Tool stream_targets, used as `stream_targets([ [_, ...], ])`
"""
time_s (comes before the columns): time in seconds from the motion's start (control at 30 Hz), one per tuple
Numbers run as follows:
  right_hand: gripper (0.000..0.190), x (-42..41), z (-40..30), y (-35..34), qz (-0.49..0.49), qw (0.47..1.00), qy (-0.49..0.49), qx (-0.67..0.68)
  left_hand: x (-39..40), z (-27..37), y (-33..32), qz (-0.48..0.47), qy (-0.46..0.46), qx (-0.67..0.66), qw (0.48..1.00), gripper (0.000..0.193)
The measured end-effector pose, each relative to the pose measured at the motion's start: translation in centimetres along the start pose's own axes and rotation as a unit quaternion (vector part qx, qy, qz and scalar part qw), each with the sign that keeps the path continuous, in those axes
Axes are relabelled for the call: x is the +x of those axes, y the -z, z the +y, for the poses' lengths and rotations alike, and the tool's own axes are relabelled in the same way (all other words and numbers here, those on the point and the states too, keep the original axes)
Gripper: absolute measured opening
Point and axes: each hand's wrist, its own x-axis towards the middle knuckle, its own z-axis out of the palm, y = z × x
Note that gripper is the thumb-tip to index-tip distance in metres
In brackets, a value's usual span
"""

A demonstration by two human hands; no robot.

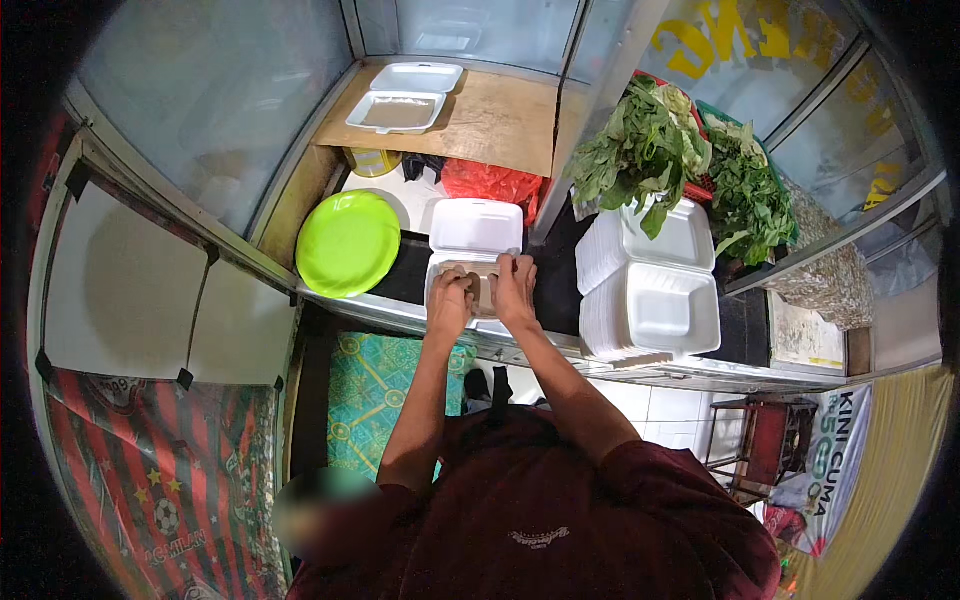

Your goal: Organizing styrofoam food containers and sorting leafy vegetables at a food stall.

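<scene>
A white foam clamshell food box (477, 226) lies with its lid raised on the black counter before me. Inside its base is a brown liner sheet (484, 298), probably paper. My left hand (449, 301) grips the sheet at the left side, fingers curled over it. At the right side, my right hand (515, 288) has its fingers bent down onto the same sheet. Both hands cover parts of the base and liner, and the fingertips are partly hidden. Another opened foam box (417, 77), lined in brown, rests on the wooden shelf behind.
Stacked open foam boxes (670, 307) stand right of my hands, beneath overhanging leafy greens (637, 146). A lime-green plate (349, 244) sits at the left. Red plastic bags (491, 184) lie under the wooden shelf (499, 112). A metal post (592, 127) and glass panels frame the counter.
</scene>
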Motion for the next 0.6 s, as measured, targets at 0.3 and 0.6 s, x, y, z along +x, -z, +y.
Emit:
stream_targets([
  [0.3,0.029,1.0,-1.5,3.5,-0.185,0.975,0.071,0.099,1.6,0.5,4.4,-0.057,0.002,-0.089,0.994,0.027],
  [0.6,0.024,-0.7,-2.2,2.7,-0.298,0.944,0.132,-0.049,0.5,0.2,4.7,-0.203,0.023,-0.015,0.979,0.025],
])
